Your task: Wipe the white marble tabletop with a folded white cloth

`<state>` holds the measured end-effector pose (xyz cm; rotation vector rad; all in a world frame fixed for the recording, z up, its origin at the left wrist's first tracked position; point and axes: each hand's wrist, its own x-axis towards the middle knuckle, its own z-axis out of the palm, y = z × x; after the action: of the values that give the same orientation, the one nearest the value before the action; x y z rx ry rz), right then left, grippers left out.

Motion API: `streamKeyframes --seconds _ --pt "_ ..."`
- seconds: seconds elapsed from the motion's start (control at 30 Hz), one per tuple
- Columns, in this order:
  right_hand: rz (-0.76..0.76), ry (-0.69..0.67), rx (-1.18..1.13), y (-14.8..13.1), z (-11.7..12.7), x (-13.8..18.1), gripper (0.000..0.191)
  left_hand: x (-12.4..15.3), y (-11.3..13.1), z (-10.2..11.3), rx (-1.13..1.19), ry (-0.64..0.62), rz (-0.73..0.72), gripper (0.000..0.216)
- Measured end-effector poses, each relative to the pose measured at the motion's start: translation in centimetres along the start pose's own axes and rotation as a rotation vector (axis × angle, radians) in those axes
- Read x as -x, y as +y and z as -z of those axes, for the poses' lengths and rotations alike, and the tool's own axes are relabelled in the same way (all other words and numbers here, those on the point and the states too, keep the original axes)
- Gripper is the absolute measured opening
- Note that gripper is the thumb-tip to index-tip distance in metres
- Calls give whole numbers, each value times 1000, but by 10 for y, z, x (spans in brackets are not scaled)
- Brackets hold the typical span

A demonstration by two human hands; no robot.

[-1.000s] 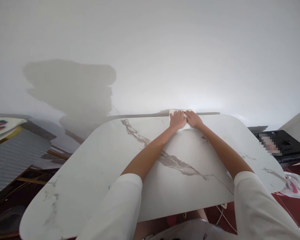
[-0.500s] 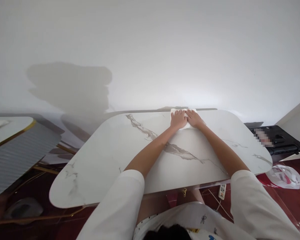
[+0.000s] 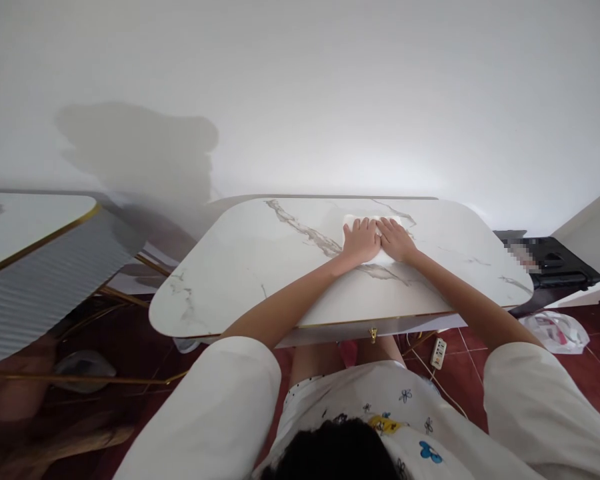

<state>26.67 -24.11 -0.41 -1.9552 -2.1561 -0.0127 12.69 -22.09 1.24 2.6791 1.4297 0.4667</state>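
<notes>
A white marble-patterned table (image 3: 260,267) with grey veins and a gold edge stands in front of me against a white wall. On it lies a white cloth (image 3: 353,221), mostly hidden under my hands. My left hand (image 3: 361,240) presses flat on the cloth, fingers stretched out and together. Beside it and touching it, my right hand (image 3: 397,241) lies flat on the same cloth, with a ring on one finger. Both arms reach forward from white sleeves.
A second marble table (image 3: 20,230) with a ribbed grey side stands at the left. A black device (image 3: 555,263) sits at the right, a plastic bag (image 3: 555,331) and a white power strip (image 3: 437,353) lie on the red floor.
Both hands have drawn the cloth back from the table's far edge toward me. The view has pulled back and tilted down, showing my lap and more floor.
</notes>
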Motion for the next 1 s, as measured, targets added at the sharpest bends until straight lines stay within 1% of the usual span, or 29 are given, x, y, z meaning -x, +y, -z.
streamKeyframes --seconds 0.17,0.37,0.47,0.63,0.83,1.0 --pt "-10 -23 -36 -17 5 32 58 31 7 7 -8 -37 -18 48" --pt "-37 -63 -56 -36 15 76 58 69 22 14 -27 -76 3 50" --pt "-33 -44 -56 -41 15 92 58 85 28 18 -41 -96 1 52" --pt "-11 5 -60 -46 12 113 57 105 36 21 -45 -89 10 53" --pt "2 6 -35 -57 19 138 56 129 48 23 -43 -92 57 56" --pt "43 2 -62 -50 21 147 56 134 59 24 -46 -119 84 57"
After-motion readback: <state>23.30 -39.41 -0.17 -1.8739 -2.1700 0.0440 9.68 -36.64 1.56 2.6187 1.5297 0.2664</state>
